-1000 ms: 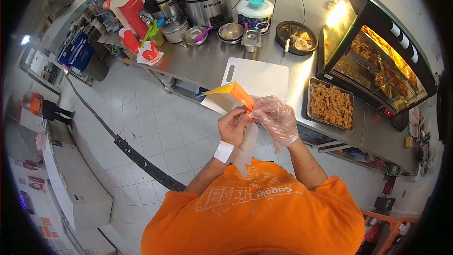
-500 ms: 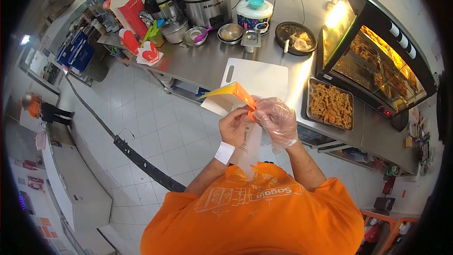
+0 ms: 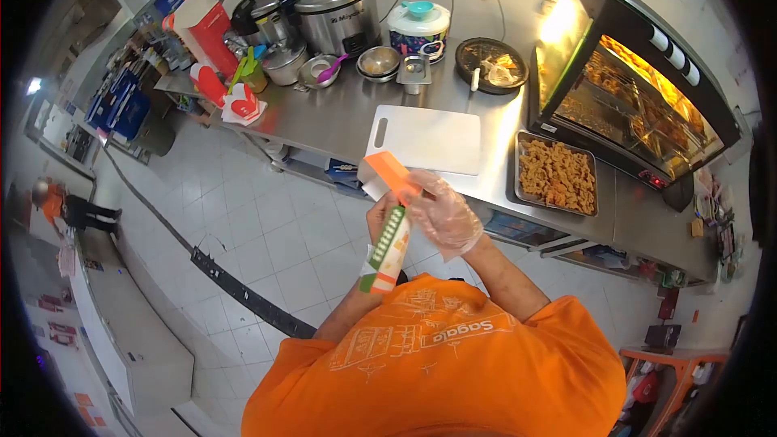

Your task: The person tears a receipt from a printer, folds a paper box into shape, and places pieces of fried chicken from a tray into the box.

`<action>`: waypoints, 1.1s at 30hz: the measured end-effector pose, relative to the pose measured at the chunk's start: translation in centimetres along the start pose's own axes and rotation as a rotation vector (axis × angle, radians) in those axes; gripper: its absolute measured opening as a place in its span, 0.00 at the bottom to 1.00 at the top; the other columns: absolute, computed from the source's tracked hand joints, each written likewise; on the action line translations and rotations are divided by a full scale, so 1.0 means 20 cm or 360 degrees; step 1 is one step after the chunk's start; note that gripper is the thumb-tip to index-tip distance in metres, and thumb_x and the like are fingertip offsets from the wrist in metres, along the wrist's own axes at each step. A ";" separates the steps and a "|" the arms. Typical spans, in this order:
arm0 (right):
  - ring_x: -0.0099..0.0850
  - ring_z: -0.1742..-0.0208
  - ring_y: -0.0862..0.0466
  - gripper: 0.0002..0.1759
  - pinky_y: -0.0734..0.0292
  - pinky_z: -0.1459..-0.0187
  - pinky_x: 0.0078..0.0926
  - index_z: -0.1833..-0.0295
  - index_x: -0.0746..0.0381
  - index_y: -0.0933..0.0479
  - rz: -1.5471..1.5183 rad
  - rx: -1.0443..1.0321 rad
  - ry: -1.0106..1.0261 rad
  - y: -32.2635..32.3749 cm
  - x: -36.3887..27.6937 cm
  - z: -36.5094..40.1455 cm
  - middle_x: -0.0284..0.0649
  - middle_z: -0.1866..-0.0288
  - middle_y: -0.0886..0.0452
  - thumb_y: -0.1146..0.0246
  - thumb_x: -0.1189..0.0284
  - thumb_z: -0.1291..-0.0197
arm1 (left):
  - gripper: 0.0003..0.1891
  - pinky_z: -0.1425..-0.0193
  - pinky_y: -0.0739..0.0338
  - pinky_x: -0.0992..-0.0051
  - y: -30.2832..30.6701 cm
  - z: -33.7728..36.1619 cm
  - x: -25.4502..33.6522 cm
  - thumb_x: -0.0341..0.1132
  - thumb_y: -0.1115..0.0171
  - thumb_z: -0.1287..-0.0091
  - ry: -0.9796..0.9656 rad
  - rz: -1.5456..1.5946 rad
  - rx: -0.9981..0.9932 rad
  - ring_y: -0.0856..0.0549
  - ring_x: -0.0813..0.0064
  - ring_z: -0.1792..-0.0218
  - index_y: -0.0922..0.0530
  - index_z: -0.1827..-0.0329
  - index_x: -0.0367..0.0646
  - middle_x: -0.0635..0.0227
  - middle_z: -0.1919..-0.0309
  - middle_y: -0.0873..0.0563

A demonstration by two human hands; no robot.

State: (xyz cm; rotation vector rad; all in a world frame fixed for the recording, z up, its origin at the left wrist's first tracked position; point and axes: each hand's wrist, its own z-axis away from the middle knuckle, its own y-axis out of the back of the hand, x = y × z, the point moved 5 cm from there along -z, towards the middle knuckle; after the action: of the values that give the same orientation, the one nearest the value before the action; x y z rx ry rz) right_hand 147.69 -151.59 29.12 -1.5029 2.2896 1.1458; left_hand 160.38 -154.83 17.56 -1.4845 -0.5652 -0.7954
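A printed cardboard food box (image 3: 389, 244), folded flat, is between my hands in front of my chest. It has an orange flap and a green, white and orange printed side. My bare left hand (image 3: 377, 217) holds it from the left, partly hidden behind the card. My right hand (image 3: 445, 217), in a clear plastic glove, is closed on the box's edge near the orange flap. Just beyond lies a white cutting board (image 3: 429, 139) with a handle slot on the steel counter (image 3: 324, 125).
To the right, a tray of fried chicken pieces (image 3: 557, 174) sits by a lit food warmer (image 3: 639, 97). Steel bowls (image 3: 379, 62), a rice cooker (image 3: 336, 20) and a round black pan (image 3: 491, 66) line the back. Another person (image 3: 73, 204) stands far left.
The box has been turned so its green printed side shows, where a plain white side faced me before. Both hands stay on it and have shifted slightly left in view.
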 end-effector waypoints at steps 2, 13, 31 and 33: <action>0.48 0.40 0.23 0.14 0.21 0.44 0.39 0.50 0.62 0.18 -0.0145 -0.0077 -0.0174 -0.06 0.04 0.07 0.51 0.39 0.27 0.33 0.75 0.42 | 0.20 0.57 0.18 0.76 0.04 0.01 -0.05 0.45 0.51 0.22 0.0431 0.0293 -0.0077 0.14 0.75 0.62 0.22 0.50 0.33 0.65 0.66 0.15; 0.47 0.38 0.22 0.32 0.20 0.44 0.41 0.40 0.54 0.24 0.0405 0.0090 -0.0298 0.23 0.17 0.11 0.47 0.37 0.24 0.36 0.83 0.55 | 0.29 0.37 0.24 0.67 -0.14 0.21 0.33 0.51 0.48 0.25 -0.0228 -0.0417 -0.0787 0.23 0.68 0.38 0.37 0.29 0.42 0.58 0.37 0.26; 0.45 0.50 0.15 0.31 0.18 0.57 0.37 0.43 0.61 0.22 0.0382 0.0306 -0.0172 0.06 0.07 0.08 0.45 0.52 0.17 0.31 0.81 0.59 | 0.28 0.24 0.39 0.49 -0.15 0.04 0.08 0.40 0.54 0.22 -0.0129 0.0481 -0.0499 0.38 0.60 0.26 0.46 0.23 0.46 0.60 0.27 0.38; 0.42 0.54 0.15 0.30 0.19 0.58 0.36 0.43 0.59 0.21 0.0494 0.0180 -0.0052 0.08 0.03 0.06 0.44 0.54 0.17 0.31 0.81 0.58 | 0.27 0.27 0.34 0.54 -0.17 0.07 0.10 0.32 0.46 0.26 -0.0155 -0.0172 -0.0465 0.33 0.62 0.30 0.42 0.26 0.43 0.61 0.31 0.34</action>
State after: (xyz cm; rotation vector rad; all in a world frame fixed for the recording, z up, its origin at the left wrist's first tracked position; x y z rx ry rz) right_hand 145.80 -151.02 28.75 -1.1081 2.5804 1.0779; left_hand 159.27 -153.35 21.45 -1.7797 -0.6257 -0.9233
